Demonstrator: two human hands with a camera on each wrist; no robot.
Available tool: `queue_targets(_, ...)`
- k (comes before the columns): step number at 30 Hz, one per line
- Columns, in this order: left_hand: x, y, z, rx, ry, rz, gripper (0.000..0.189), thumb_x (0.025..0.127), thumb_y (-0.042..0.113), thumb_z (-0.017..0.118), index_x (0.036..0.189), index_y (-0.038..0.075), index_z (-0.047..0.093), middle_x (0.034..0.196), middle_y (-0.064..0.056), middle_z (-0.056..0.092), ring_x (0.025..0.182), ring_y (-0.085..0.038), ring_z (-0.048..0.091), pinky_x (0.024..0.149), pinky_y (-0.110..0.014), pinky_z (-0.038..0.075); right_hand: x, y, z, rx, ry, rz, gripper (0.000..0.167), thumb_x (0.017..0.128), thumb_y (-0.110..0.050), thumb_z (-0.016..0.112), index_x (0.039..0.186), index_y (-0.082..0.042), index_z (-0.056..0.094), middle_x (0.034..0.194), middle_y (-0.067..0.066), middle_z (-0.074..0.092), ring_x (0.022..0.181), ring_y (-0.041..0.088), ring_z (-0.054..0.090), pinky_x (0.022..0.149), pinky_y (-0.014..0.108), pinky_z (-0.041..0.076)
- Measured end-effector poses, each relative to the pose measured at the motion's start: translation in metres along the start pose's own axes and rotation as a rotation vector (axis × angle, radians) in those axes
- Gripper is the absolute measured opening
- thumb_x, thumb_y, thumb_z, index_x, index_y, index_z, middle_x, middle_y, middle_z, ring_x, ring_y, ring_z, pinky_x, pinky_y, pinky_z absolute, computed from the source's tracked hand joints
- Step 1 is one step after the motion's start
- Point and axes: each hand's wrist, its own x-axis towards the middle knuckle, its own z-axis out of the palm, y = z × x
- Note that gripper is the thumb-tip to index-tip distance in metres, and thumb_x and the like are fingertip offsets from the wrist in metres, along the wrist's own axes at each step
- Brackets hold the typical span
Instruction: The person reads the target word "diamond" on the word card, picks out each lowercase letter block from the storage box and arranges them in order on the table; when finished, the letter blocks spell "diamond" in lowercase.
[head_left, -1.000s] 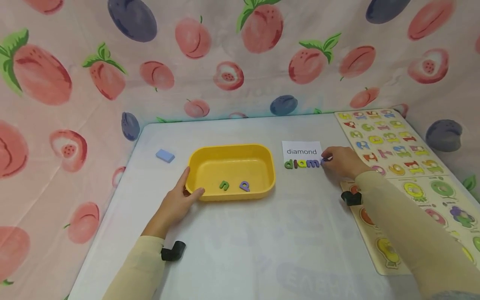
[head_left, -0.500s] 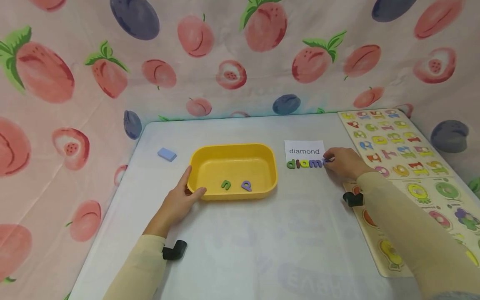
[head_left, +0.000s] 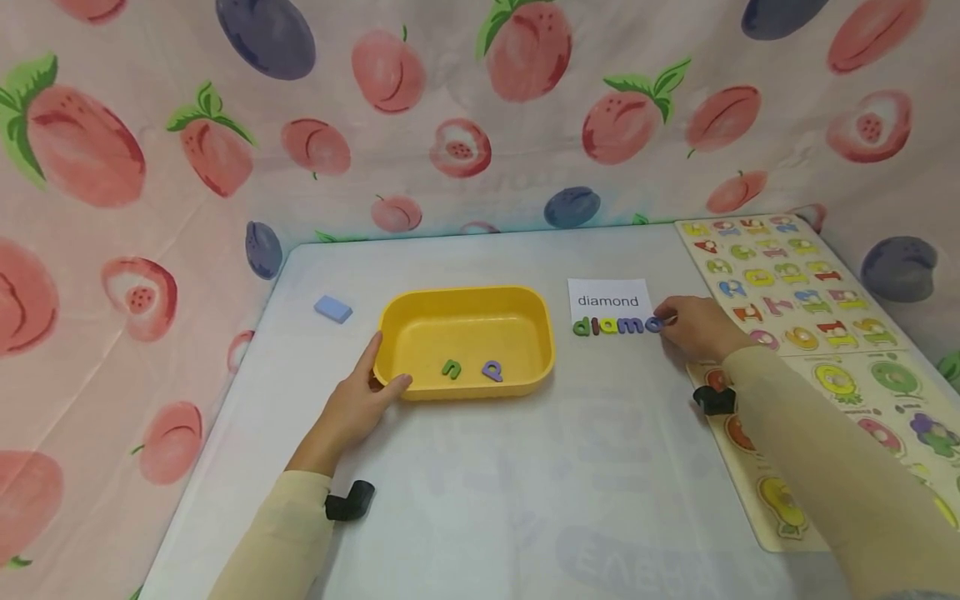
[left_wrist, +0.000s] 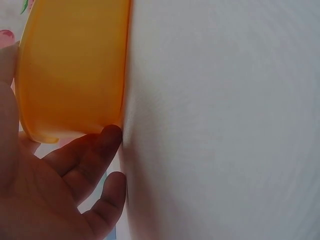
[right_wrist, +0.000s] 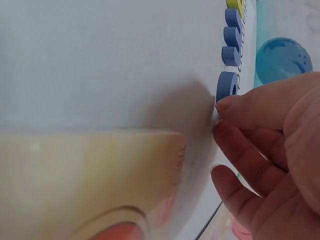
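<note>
My left hand [head_left: 358, 402] grips the left end of a yellow plastic tray [head_left: 525, 385], its thumb over the front rim. From the left wrist, fingers bend against the outer wall of the tray [left_wrist: 75, 65]. A green letter n [head_left: 451, 369] and a purple letter [head_left: 492, 371] lie inside the tray. Right of it, the coloured letters d, i, a, m [head_left: 631, 326] and o [head_left: 653, 324] form a row under a white card [head_left: 608, 292] printed "diamond". My right hand [head_left: 697, 323] is at the row's right end. In the right wrist view, the thumb touches the blue-purple o [right_wrist: 226, 85].
A light blue block [head_left: 333, 309] lies left of the tray. Wooden puzzle boards with numbers [head_left: 780, 283] and fruit [head_left: 795, 467] cover the table's right side, partly under the right forearm. A fruit-print cloth [head_left: 450, 83] hangs behind the white table [head_left: 480, 500].
My right hand has set the letter o beside the m and shifted slightly right, so more of the o shows. The left hand stays on the tray.
</note>
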Motion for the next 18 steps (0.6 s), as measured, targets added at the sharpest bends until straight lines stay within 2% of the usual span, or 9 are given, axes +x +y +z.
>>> queue_targets(8,0.0001,0.0002,0.0,-0.006,0.003,-0.004,0.092,0.094,0.061,0.057,0.161,0.037,-0.001,0.159,-0.02,0.031,0.14,-0.04,0.036,0.113,-0.061,0.024,0.0032,0.0023,0.0015,-0.01,0.035,-0.008,0.037,0.1,-0.013,0.056,0.134,0.002,0.055,0.124,0.026,0.059,0.112,0.041,0.052,0.1,0.062,0.041)
queue_targets(13,-0.0005,0.0005,0.0004,-0.005,0.006,-0.002,0.092,0.094,0.06,0.057,0.162,0.036,0.0,0.156,-0.021,0.036,0.135,-0.039,0.041,0.112,-0.061,0.027,0.0032,-0.0004,0.0026,-0.005,0.024,-0.006,0.038,0.1,-0.013,0.057,0.134,0.003,0.054,0.124,0.027,0.058,0.114,0.042,0.052,0.102,0.062,0.04)
queue_targets(18,-0.0009,0.0007,0.0004,0.0,0.004,0.004,0.092,0.094,0.06,0.057,0.162,0.036,-0.001,0.158,-0.021,0.033,0.138,-0.04,0.038,0.113,-0.061,0.026,0.0028,-0.0025,0.0041,-0.002,0.023,-0.007,0.037,0.099,-0.012,0.058,0.133,0.002,0.055,0.124,0.027,0.058,0.112,0.042,0.052,0.101,0.062,0.04)
